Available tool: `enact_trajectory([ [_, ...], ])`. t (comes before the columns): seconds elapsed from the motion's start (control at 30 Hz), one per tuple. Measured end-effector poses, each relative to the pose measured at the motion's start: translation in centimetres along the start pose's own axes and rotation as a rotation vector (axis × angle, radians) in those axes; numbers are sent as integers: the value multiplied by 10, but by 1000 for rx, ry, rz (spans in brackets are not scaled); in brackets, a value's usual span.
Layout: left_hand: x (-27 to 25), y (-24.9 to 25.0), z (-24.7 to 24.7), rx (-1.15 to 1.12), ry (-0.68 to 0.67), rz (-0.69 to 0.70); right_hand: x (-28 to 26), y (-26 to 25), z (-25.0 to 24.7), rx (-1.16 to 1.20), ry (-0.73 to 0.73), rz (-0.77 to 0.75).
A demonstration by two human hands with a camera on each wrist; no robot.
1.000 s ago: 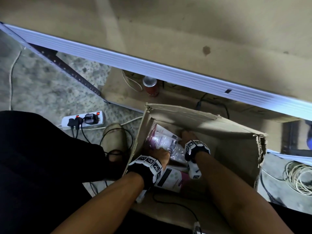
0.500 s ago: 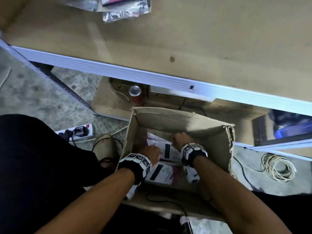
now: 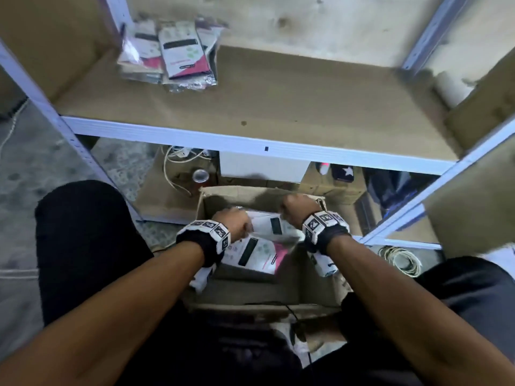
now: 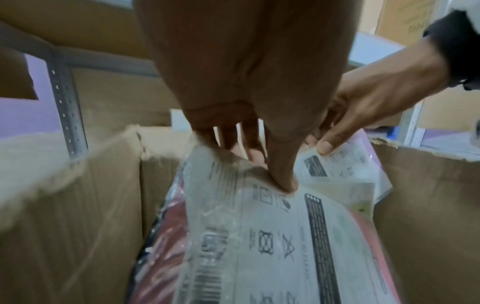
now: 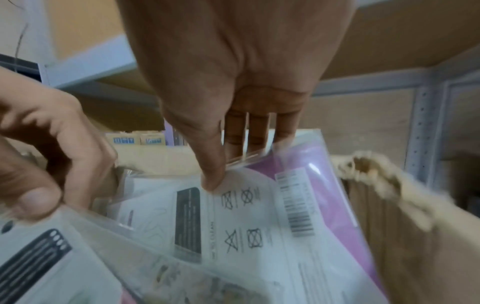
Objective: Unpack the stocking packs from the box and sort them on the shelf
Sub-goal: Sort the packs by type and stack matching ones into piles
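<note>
Head view: both hands down in the open cardboard box [image 3: 315, 277] on the floor, in front of a metal-framed shelf [image 3: 250, 107]. On the packs, only laundry-care symbols, barcodes and black printed bars legible; finer print too blurred to read. Left hand [image 3: 232, 225] pinching the top edge of a red stocking pack [image 4: 272, 236], thumb pressed on its white printed insert, fingers behind it. Right hand [image 3: 295, 211] pinching the top edge of a pink stocking pack [image 5: 285, 216], thumb in front by the care symbols, fingers behind the clear wrapper. Both packs upright in the box, hanging below the fingers that grip them, the pink one toward the far right wall, the red one toward the left wall. More packs [image 3: 256, 254] lying flat deeper in the box. A small pile of sorted packs [image 3: 172, 54] at the back left of the brown shelf board. Below the shelf: a drinks can [image 3: 200, 176], white cable [image 3: 178, 162], other cartons. Coiled cord [image 3: 401, 259] on the grey floor at right. Dark trousers [image 3: 83, 246] either side of the box.
</note>
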State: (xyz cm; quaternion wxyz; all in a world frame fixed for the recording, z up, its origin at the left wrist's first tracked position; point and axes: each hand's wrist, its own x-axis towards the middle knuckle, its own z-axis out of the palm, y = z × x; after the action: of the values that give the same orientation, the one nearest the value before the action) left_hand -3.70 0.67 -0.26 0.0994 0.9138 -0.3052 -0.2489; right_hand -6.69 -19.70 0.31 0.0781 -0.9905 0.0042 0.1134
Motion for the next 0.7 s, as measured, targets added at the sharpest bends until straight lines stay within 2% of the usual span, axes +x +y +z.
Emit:
enact_trajectory([
  [0.1,-11,6,-32,46,64,49,-14,-3,-31,-47,45,-13],
  [0.3,-37,20,-99,105,97,139,-41,-15,-97,-103,85,-90],
  [0.57,-82,39,-181,105,313,181,-83,-27,-176,-40,257,-94],
  [0.7,-102,45,-217,62,348,257,-103,-24,-215,-20,316,-48],
])
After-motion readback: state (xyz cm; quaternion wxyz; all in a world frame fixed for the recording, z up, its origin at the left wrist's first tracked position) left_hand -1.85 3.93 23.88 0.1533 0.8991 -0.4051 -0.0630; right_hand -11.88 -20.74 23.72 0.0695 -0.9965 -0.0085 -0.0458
